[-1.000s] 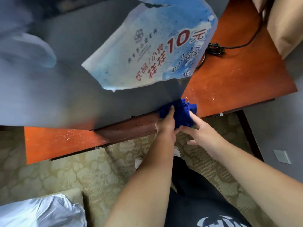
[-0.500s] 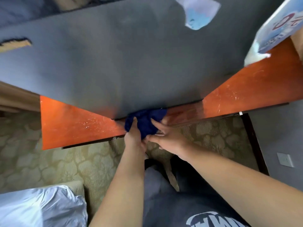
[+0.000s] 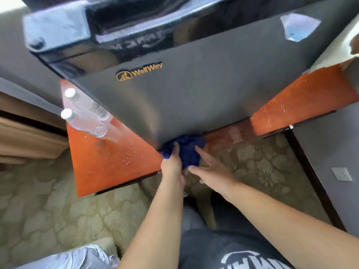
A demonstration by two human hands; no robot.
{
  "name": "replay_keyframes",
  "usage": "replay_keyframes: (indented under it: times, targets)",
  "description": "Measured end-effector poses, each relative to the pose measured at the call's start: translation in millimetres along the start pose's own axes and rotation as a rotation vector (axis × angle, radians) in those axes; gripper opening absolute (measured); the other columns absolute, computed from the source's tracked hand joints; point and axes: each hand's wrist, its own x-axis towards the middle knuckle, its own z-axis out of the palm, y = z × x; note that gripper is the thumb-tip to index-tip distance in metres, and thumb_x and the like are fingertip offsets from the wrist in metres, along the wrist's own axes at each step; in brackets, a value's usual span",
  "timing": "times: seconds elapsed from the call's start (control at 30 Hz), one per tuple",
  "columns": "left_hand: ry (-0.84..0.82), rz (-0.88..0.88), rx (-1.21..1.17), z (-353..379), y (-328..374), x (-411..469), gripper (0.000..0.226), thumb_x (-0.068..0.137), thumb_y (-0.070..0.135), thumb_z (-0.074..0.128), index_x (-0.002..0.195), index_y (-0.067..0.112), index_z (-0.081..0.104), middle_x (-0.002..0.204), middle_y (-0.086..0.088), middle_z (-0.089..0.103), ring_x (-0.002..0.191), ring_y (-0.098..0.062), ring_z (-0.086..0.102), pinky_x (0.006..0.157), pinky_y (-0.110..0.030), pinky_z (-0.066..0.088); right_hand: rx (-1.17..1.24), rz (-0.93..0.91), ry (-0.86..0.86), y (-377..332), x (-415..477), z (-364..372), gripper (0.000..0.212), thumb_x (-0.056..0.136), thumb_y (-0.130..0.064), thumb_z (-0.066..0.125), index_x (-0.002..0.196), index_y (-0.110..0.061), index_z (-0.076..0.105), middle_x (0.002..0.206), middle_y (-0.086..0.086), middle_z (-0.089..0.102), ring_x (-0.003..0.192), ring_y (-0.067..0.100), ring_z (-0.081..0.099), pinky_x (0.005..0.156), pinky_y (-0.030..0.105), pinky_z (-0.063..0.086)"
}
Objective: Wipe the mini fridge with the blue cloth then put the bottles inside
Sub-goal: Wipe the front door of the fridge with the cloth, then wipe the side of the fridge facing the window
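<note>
2 bottles beside closed mini fridge

Blurred bottles, perhaps two; blue cloth partly hidden behind left hand.

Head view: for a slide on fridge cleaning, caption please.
Left hand grips the cloth at the bottom of the fridge, right hand touching it; two bottles stand on the desk.

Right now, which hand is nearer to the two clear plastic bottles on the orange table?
Left. The left hand grips the blue cloth to the right of the clear plastic bottles; the right hand sits farther right.
</note>
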Motion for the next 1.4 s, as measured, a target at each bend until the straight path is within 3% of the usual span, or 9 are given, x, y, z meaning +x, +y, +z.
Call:
replay_keyframes:
  times: [0.13,0.43,0.63,0.73,0.83,0.97,1.1,1.23,1.4]
  targets:
    - [-0.163,-0.034,0.091,32.9,6.3,-29.3,0.056,0.088,0.041,0.079,0.129,0.01,0.057,0.12,-0.015,0.073,0.099,-0.032,0.076,0.057,-0.036,0.065,0.2,-0.012,0.131,6.9,-30.1,-30.7,0.063,0.096,-0.021,0.069,0.148,-0.047,0.043,0.12,-0.03,0.056,0.098,-0.007,0.061,0.087,0.029,0.057]
    - [-0.347,0.098,0.324,-14.5,31.5,-73.0,0.041,0.093,0.037,0.074,0.124,0.012,0.065,0.112,-0.01,0.078,0.098,-0.032,0.077,0.081,-0.048,0.065,0.36,-0.083,0.229,6.9,-60.0,-13.5,0.021,0.09,-0.035,0.075,0.108,-0.038,0.066,0.135,-0.007,0.059,0.11,0.01,0.065,0.083,0.038,0.063]
    - [-0.366,0.255,0.261,-85.7,47.3,-105.4,0.022,0.1,0.021,0.059,0.121,0.015,0.067,0.11,-0.012,0.08,0.102,-0.032,0.076,0.087,-0.048,0.062,0.475,-0.099,0.073,5.2,-63.4,34.9,0.046,0.082,-0.032,0.084,0.113,-0.032,0.051,0.132,-0.003,0.062,0.107,0.02,0.072,0.083,0.052,0.064]
    - [-0.318,0.259,0.202,-116.9,44.4,-110.6,0.04,0.094,0.033,0.062,0.131,0.017,0.061,0.121,-0.014,0.076,0.112,-0.033,0.073,0.104,-0.056,0.053,0.547,-0.094,-0.079,3.5,-70.5,58.4,0.062,0.084,-0.027,0.083,0.132,-0.044,0.046,0.133,-0.008,0.063,0.109,0.022,0.073,0.082,0.052,0.064]
    - [-0.325,0.22,0.202,-144.7,45.1,-116.1,0.059,0.087,0.042,0.06,0.138,0.012,0.06,0.127,-0.014,0.074,0.12,-0.035,0.069,0.112,-0.056,0.046,0.622,-0.118,-0.156,1.4,-85.0,84.7,0.054,0.092,-0.015,0.073,0.14,-0.03,0.053,0.128,-0.003,0.072,0.109,0.023,0.074,0.08,0.048,0.064]
    - [-0.371,0.238,0.319,-167.5,68.4,-110.2,0.036,0.103,0.024,0.046,0.133,0.011,0.062,0.123,-0.012,0.076,0.117,-0.034,0.07,0.102,-0.047,0.054,0.67,-0.136,-0.062,-11.9,-92.9,110.6,0.037,0.095,-0.005,0.065,0.129,-0.019,0.063,0.118,0.003,0.078,0.104,0.024,0.076,0.079,0.04,0.063]
    - [-0.552,0.354,0.534,-188.2,113.7,-90.0,0.031,0.105,0.033,0.052,0.136,0.029,0.056,0.13,-0.001,0.073,0.117,-0.025,0.072,0.104,-0.054,0.054,0.753,-0.132,0.071,-35.1,-83.9,148.3,0.03,0.095,-0.003,0.064,0.122,-0.015,0.066,0.114,0.006,0.079,0.099,0.023,0.078,0.082,0.041,0.063]
    - [-0.695,0.326,0.681,-219.9,162.0,-68.4,0.027,0.105,0.033,0.055,0.132,0.032,0.058,0.125,0.005,0.075,0.111,-0.018,0.074,0.091,-0.039,0.061,0.874,-0.093,0.195,-59.6,-77.5,201.7,0.029,0.096,-0.001,0.063,0.124,-0.007,0.066,0.11,0.013,0.079,0.099,0.03,0.078,0.088,0.05,0.062]
    - [-0.769,0.325,0.766,-246.0,206.7,-47.2,0.029,0.1,0.025,0.065,0.129,0.024,0.059,0.122,0.0,0.077,0.108,-0.02,0.076,0.095,-0.051,0.06,0.94,-0.084,0.295,-89.4,-72.3,251.4,0.024,0.098,-0.005,0.062,0.122,-0.006,0.067,0.109,0.015,0.079,0.097,0.032,0.078,0.078,0.045,0.062]
